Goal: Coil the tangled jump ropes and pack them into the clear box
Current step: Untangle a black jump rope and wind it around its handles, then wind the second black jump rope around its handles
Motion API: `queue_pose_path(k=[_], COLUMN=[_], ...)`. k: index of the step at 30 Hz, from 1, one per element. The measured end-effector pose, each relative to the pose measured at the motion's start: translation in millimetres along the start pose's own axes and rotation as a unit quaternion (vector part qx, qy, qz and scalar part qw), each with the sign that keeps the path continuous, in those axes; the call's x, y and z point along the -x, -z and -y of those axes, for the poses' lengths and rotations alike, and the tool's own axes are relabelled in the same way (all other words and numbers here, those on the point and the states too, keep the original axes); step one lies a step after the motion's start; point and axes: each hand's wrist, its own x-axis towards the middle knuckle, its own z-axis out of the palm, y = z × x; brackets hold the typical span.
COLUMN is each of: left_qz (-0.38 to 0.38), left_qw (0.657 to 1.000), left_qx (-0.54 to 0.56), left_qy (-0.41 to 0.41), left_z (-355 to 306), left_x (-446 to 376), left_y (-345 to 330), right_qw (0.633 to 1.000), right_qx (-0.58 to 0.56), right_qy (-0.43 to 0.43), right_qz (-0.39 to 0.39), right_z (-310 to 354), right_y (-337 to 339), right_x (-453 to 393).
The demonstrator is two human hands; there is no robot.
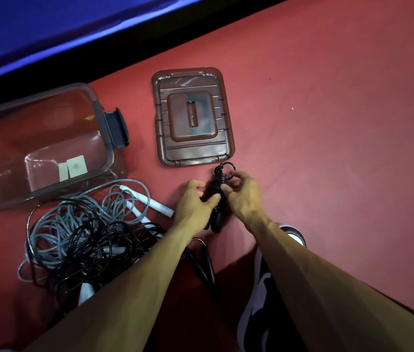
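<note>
Both hands hold a black jump rope [216, 189] wound into a tight bundle around its handles, just in front of the lid. My left hand [195, 201] grips the bundle from the left. My right hand [242, 191] pinches the black cord near the top, where a small loop sticks out. A tangled pile of grey and black ropes [86, 232] with white handles [155, 204] lies on the floor at the left. The clear box [48, 148] stands behind the pile, open, with nothing but paper labels inside.
The box's clear lid [193, 118] lies flat on the red floor mat behind my hands. A black clip latch [118, 128] sits on the box's right side. My shoe [262, 288] is at the lower right. A blue padded edge [48, 34] runs along the back.
</note>
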Motion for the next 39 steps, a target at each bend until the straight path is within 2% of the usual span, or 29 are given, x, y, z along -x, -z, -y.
queue_pose_path(k=[4,12,23,29,39], left_qz=[0.007,-0.046,-0.034,-0.022,-0.094], left_qw=[1.000,0.999,0.999,0.999,0.995], left_qx=[-0.019,0.007,0.004,0.004,0.035], left_qy=[-0.001,0.001,0.025,0.025,0.006], left_z=[8.3,-9.6,-0.3,-13.8,-9.8], left_x=[-0.7,-7.3,9.5,23.3,96.9], left_y=[-4.8,-27.6,-14.6,10.8,106.4], right_qw=[0.999,0.998,0.999,0.997,0.998], right_qx=[0.024,0.045,0.039,0.048,-0.019], right_qy=[0.018,0.037,0.031,0.047,0.058], right_qz=[-0.015,0.005,-0.017,-0.023,0.030], right_z=[-3.4,-9.1,0.2,17.1,65.5], right_y=[-6.0,2.3,4.6,14.5,-2.0], right_x=[-2.5,-4.1,8.5,24.6,113.0])
